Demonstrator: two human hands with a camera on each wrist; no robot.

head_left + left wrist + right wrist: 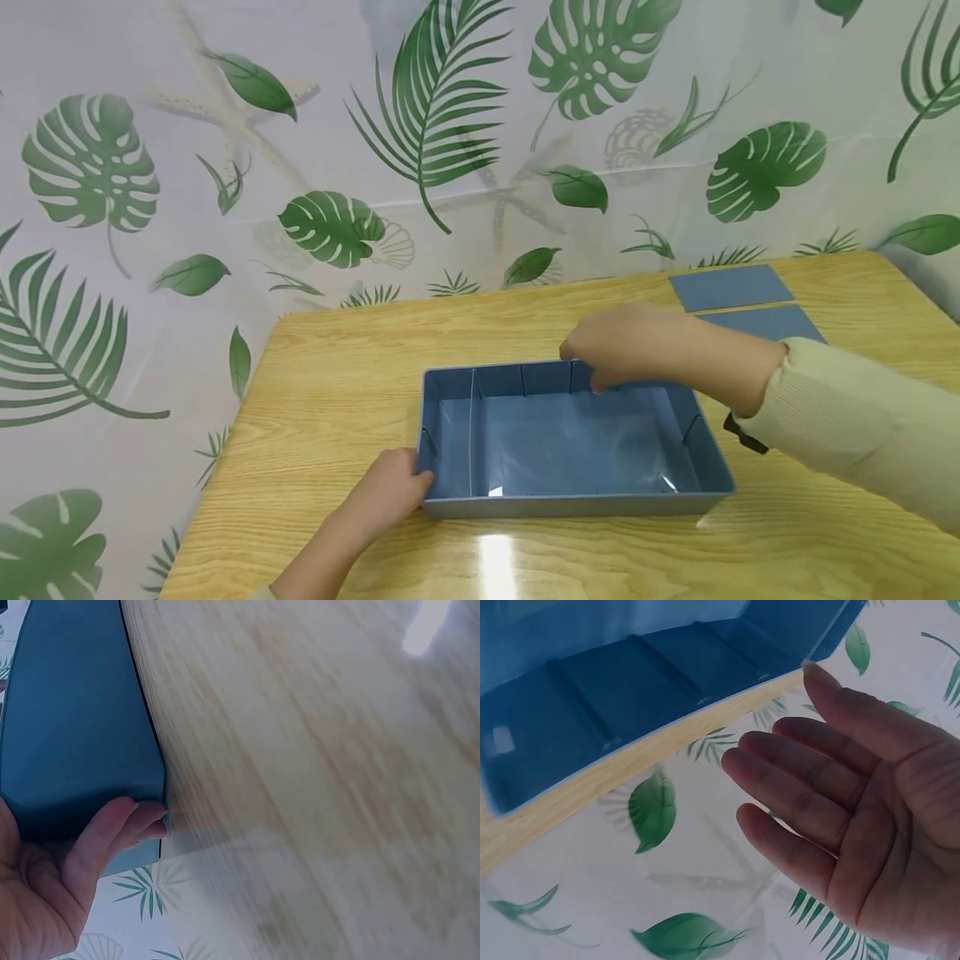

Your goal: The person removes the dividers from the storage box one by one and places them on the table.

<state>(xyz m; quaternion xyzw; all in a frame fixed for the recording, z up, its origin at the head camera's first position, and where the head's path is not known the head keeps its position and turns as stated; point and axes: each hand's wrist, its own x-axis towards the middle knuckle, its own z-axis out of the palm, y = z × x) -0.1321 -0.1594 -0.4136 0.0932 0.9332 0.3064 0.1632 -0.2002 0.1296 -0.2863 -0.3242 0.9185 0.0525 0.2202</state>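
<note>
A shallow blue-grey plastic box (577,506) lies on the table, with a thin divider (472,433) standing across it near its left end. My left hand (393,483) grips the box's near left corner, thumb at the rim; the left wrist view has its fingers (97,840) bent against the box's end wall. Over the far rim hovers my right hand (618,342), slightly blurred. In the right wrist view that hand (855,802) has its fingers loosely extended and apart, nothing in them, with the box's ribbed inner wall (652,682) beyond the thumb tip.
Two flat blue-grey panels (731,287) lie at the table's back right, partly behind the right forearm. A small dark object (746,435) shows under the right cuff. A leaf-patterned cloth (465,150) hangs along the table's back edge.
</note>
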